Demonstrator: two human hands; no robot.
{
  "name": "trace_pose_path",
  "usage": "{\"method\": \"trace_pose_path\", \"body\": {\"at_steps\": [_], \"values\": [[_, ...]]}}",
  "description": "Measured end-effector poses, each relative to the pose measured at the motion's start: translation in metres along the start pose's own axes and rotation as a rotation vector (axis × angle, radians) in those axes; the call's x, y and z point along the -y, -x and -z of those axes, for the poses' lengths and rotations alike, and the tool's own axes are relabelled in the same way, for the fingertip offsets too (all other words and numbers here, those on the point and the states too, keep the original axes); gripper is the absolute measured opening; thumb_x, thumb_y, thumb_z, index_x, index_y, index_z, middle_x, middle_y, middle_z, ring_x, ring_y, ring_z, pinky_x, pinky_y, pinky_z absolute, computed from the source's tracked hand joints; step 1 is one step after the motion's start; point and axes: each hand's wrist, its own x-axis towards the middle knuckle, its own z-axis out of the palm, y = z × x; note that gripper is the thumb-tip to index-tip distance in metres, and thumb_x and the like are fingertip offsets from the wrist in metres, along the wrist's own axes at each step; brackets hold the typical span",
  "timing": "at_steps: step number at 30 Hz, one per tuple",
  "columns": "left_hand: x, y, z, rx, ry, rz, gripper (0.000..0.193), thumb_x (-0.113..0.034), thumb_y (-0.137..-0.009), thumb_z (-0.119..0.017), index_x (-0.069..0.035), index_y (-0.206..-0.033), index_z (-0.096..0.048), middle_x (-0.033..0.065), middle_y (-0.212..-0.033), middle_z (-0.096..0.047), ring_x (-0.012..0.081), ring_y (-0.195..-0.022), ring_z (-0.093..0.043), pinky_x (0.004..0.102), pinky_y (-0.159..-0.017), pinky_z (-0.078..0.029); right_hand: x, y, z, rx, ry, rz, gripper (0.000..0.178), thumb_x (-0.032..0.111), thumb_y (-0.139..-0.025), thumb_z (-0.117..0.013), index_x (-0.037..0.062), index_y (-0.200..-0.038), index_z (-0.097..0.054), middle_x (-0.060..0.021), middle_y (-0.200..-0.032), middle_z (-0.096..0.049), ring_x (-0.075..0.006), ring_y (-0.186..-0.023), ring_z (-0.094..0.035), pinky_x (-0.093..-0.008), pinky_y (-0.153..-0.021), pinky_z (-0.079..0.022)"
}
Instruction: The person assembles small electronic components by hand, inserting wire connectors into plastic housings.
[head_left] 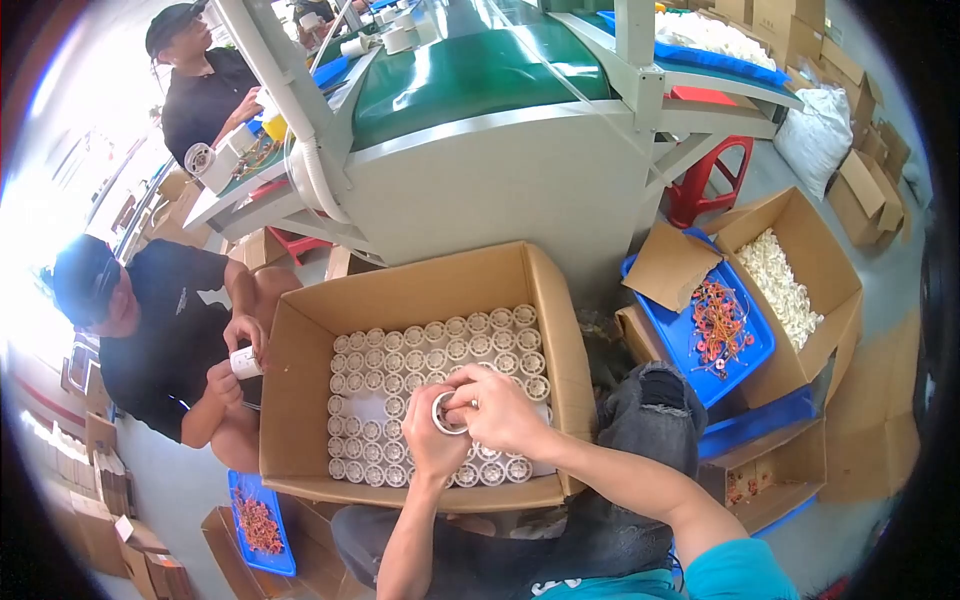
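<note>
Above the carton, my left hand [430, 450] is wrapped round a short white plastic cylinder [451, 430] whose open end faces up. Bent over that opening is my right hand [505, 412], with its thumb and fingers pinched together at the inside of the rim. Whatever the right fingertips grip, if anything, is too small to make out. Below both hands, the large cardboard box [425, 285] holds rows of similar white round housings [385, 360] standing upright, with a gap in the rows at the middle left.
At the left, a co-worker [165, 330] holds a white cylinder beside the box. A conveyor [470, 80] stands ahead. On the right are a blue tray [745, 350] of orange-red wired parts and a carton of small white pieces [780, 285]. Another blue tray [277, 562] lies lower left.
</note>
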Motion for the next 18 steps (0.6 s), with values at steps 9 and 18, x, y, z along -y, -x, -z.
{"method": "trace_pose_path", "body": {"at_steps": [9, 18], "values": [[0.0004, -0.0019, -0.0006, -0.022, -0.084, -0.024, 0.035, 0.002, -0.066, -0.074, -0.003, -0.098, -0.061, 0.0149, -0.090, -0.064, 0.0325, -0.077, -0.065, 0.0385, -0.065, -0.053, -0.0067, -0.0019, -0.0032, -0.033, -0.111, 0.038, 0.014, 0.007, -0.076, -0.072, 0.0047, -0.088, -0.077, -0.0121, -0.108, -0.069, -0.0298, -0.095, -0.067, -0.0379, -0.085, -0.052], [0.0069, -0.0002, -0.0001, -0.017, 0.002, -0.073, 0.037, 0.003, -0.065, -0.077, -0.003, -0.099, -0.061, 0.0157, -0.092, -0.066, 0.0320, -0.078, -0.067, 0.0360, -0.068, -0.055, -0.0005, -0.0005, 0.0000, 0.029, -0.041, 0.025, 0.015, 0.007, -0.076, -0.073, 0.0037, -0.091, -0.076, -0.0130, -0.111, -0.068, -0.0298, -0.099, -0.066, -0.0390, -0.087, -0.051]]}}
